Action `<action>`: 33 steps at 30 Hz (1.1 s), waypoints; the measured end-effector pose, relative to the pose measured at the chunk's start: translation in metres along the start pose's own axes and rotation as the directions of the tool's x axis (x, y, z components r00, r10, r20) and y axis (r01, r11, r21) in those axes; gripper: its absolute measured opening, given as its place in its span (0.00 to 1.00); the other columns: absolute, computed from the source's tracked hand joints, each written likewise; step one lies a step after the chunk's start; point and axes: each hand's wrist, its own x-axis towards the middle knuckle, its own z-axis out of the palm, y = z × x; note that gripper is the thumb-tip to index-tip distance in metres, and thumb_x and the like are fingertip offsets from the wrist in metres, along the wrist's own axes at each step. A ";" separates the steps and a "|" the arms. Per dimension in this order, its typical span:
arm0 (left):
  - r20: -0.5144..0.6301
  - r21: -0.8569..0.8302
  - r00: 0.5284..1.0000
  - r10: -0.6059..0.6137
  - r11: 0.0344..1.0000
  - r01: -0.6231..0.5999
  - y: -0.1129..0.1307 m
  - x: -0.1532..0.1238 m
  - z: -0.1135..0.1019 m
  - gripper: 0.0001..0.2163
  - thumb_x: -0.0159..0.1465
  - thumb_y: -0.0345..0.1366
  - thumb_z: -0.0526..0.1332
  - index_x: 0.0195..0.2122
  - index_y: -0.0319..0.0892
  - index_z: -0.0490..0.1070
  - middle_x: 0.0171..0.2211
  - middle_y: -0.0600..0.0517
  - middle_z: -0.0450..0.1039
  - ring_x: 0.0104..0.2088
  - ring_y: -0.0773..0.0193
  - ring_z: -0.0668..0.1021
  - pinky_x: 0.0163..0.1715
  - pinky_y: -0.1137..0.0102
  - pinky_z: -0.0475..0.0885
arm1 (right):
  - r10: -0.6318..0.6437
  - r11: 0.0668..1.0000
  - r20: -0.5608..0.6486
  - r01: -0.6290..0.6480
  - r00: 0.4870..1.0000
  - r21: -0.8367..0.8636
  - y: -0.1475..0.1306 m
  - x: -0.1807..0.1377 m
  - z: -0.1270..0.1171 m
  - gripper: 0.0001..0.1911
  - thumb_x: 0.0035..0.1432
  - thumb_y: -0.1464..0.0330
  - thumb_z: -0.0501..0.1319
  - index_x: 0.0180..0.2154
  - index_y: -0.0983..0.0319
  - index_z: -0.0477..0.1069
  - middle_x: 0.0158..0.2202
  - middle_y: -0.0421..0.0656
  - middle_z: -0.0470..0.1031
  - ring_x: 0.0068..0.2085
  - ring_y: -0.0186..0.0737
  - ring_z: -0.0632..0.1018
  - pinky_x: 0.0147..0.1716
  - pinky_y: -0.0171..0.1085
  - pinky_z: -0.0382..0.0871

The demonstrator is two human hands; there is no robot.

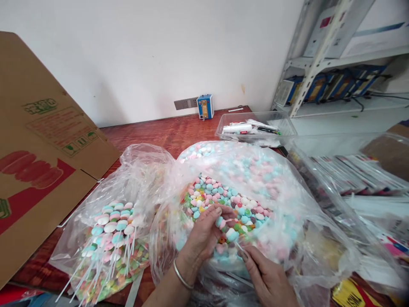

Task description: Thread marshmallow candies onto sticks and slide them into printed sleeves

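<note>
Many pastel candies (220, 194) lie heaped; right fingers (252, 255) pinch a white stick (239, 246); left fingers (227, 209) curl, grip unclear.

At nine o'clock, the carton (54, 157) bears a glass sign (69, 149), upward arrows (82, 141) and an umbrella sign (92, 135); its green lettering (39, 106) and small lines of print (59, 128) cannot be made out. At four o'clock, a yellow packet (349, 293) shows big dark letters, too unclear to read.

"How is the left hand (205, 228)?"
"It is cupped — thumb uppermost, the fingers curving inward."
"And the right hand (268, 273)?"
"This one makes a pinch — thumb near the forefinger."
</note>
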 end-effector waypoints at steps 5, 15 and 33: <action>-0.162 -0.268 0.983 0.082 0.956 -0.123 -0.017 0.000 0.030 0.14 0.57 0.45 0.68 0.37 0.41 0.72 0.28 0.55 0.70 0.25 0.72 0.72 0.31 0.73 0.70 | -0.090 0.984 -0.065 0.078 0.994 -0.160 0.017 -0.005 0.009 0.20 0.70 0.61 0.46 0.49 0.62 0.72 0.35 0.47 0.82 0.35 0.45 0.83 0.34 0.35 0.76; -0.142 -0.211 0.988 0.055 0.974 -0.084 -0.039 -0.005 0.047 0.21 0.58 0.55 0.63 0.25 0.40 0.66 0.19 0.56 0.64 0.18 0.71 0.67 0.25 0.72 0.67 | -0.072 0.942 -0.157 0.016 0.985 -0.334 0.035 -0.013 0.025 0.26 0.70 0.60 0.41 0.57 0.60 0.69 0.30 0.49 0.83 0.24 0.50 0.82 0.25 0.43 0.76; -0.125 0.563 0.913 0.390 0.785 -0.258 0.004 0.045 -0.008 0.16 0.63 0.51 0.59 0.41 0.43 0.71 0.37 0.48 0.74 0.33 0.61 0.75 0.36 0.67 0.69 | 0.069 0.996 -0.176 -0.079 0.982 -0.052 0.005 0.023 -0.010 0.19 0.69 0.55 0.45 0.32 0.57 0.66 0.23 0.38 0.74 0.24 0.40 0.76 0.25 0.33 0.67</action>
